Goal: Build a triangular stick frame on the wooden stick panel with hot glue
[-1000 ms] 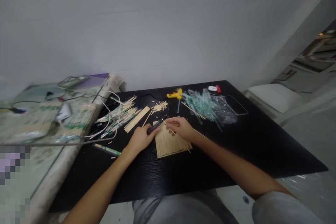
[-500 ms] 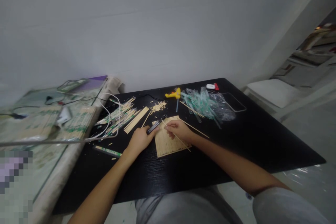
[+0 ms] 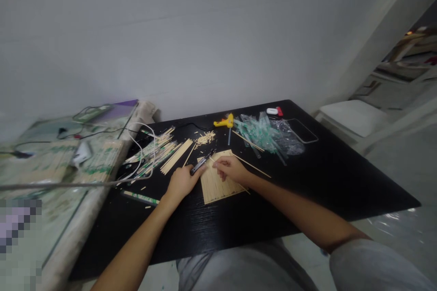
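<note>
My left hand [image 3: 182,181] is closed around a slim grey-and-black, pliers-like hand tool [image 3: 200,164], its dark tip pointing away from me. Between the fingertips of my right hand [image 3: 229,168] is a thin bamboo chopstick [image 3: 246,190]; it slants under the hand, its far end close to the tool's tip. Whether the tool touches the stick I cannot tell. Beneath both lies a flat panel of chopsticks [image 3: 218,191] set side by side, partly covered by my right hand. Another loose stick [image 3: 254,167] lies just right of the panel.
Behind are short cut stick pieces [image 3: 205,138] and a yellow glue gun [image 3: 223,121]. Loose chopsticks [image 3: 177,157] and wrapped ones [image 3: 153,148] lie left, near a white cable [image 3: 154,154]. Crumpled green-and-clear wrappers [image 3: 261,132] cover the back right of the black table [image 3: 324,177].
My right hand has turned slightly, and the near end of its chopstick has shifted a little to the right. My left hand keeps its hold on the tool; the view has shifted slightly.
</note>
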### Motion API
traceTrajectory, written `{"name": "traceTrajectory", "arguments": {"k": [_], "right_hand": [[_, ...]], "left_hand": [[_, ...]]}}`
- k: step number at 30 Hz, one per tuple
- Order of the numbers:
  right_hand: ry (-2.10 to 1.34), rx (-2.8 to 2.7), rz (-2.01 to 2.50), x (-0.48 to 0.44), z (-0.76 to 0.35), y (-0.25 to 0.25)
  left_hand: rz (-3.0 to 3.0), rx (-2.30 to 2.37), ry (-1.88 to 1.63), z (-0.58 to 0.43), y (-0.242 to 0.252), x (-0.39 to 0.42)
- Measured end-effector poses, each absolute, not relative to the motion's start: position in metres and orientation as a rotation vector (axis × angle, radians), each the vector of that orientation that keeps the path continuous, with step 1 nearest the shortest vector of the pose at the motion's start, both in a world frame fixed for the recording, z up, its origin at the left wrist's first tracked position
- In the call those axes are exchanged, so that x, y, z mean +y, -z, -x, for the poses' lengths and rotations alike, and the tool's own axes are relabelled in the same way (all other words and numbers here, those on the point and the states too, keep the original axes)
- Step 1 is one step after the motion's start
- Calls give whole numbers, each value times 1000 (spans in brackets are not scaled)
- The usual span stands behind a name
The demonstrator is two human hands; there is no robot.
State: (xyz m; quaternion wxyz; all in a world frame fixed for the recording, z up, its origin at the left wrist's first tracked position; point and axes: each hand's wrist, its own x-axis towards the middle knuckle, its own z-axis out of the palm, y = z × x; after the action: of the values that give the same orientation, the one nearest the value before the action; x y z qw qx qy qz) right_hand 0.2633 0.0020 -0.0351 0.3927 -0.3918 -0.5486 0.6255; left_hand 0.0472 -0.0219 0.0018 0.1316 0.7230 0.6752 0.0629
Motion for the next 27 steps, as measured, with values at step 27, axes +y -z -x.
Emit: {"name": "traceTrajectory", "arguments": {"k": [27], "right_hand": [[-1566, -1375, 986, 1, -261, 42]], "left_hand": [[-1789, 2141, -314, -11, -1, 2]]}}
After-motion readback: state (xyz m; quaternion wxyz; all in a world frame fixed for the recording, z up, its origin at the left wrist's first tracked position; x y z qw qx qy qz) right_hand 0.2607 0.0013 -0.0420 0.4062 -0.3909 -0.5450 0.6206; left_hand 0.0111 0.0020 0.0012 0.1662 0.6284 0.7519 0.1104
